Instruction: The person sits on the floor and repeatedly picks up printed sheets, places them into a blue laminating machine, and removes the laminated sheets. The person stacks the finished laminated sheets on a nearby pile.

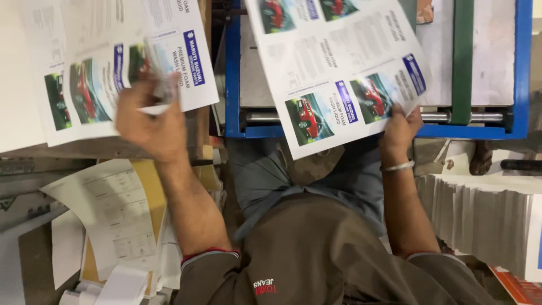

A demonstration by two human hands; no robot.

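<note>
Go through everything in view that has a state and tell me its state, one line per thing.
Left hand: closed on the corner of a printed sheet, blurred.
Left printed sheet: lying on the pile, corner lifted.
Right hand: gripping the edge of the other printed sheet.
Right printed sheet: spread flat over the blue-framed machine.
Stack of cut sheets: standing on edge, packed together.

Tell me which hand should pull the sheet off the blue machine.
Right: the right hand grips the printed sheet at its edge; the left hand holds the other sheets, away from the machine.
</note>
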